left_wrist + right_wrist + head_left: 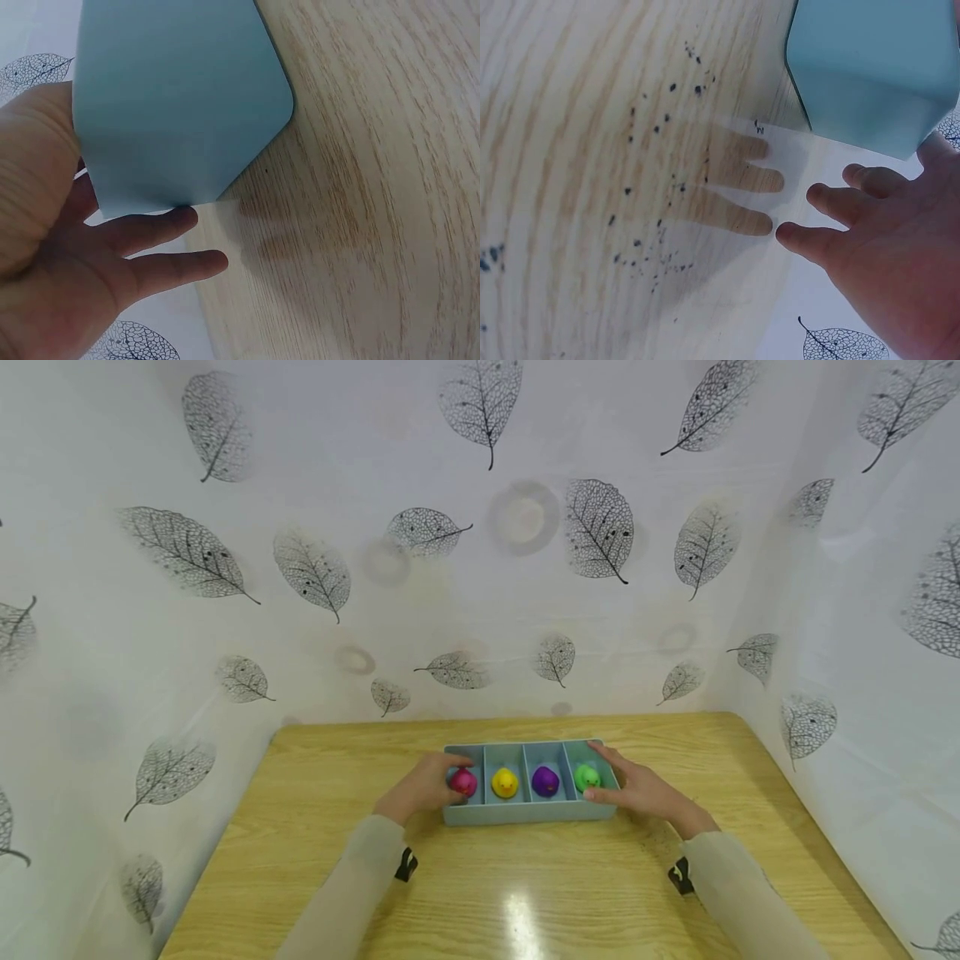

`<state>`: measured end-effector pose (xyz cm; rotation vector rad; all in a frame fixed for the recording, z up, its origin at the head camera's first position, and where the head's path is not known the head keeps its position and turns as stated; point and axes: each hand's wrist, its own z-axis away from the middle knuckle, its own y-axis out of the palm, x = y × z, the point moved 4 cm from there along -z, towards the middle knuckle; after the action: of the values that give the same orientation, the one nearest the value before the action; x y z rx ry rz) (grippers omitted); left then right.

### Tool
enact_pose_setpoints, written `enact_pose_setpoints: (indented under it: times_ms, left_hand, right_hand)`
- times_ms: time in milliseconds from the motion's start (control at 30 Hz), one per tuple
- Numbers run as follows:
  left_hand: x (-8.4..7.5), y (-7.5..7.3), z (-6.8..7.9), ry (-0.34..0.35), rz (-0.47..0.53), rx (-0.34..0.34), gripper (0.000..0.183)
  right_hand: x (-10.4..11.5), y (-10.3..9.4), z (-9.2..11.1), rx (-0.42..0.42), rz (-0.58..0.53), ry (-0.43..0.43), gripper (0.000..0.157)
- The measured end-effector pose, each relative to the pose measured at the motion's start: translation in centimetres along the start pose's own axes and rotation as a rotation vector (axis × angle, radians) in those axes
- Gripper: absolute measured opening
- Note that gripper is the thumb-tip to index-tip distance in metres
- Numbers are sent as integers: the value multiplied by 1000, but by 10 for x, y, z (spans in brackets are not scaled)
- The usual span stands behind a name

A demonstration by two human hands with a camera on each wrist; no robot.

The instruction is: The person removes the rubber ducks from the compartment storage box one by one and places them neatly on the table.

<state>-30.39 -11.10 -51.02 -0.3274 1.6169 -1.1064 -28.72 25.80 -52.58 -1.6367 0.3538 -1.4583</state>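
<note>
A pale blue-green tray [525, 814] with several compartments in a row lies on the table. A pink toy duck [465, 782], a yellow duck [505, 783], a purple duck [545, 782] and a green duck [587, 778] sit one per compartment. My left hand [426, 787] reaches over the tray's left end, its thumb and forefinger around the pink duck; in the left wrist view the end wall hides their tips. Over the right end, my right hand [643, 789] spreads its forefinger toward the back rim and its thumb beside the green duck. Its other fingers [829, 240] extend outside the tray.
The wooden table [330, 877] extends around the tray. A white leaf-printed sheet [450, 610] hangs behind it and at both sides. A black strap piece [406, 865] shows below the left sleeve, another black piece [681, 877] by the right.
</note>
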Motion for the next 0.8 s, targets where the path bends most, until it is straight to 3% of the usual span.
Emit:
enact_pose_setpoints:
  times_ms: [267,533,800]
  left_hand:
    - [-2,-1,0,-19,-19,23,59]
    - [-5,0,1,-102,16,39,49]
    - [-6,0,1,-123,18,46,45]
  right_hand:
    - [1,0,0,16,12,15,98]
    - [1,-1,1,12,0,21,99]
    - [1,-1,1,11,-11,27,99]
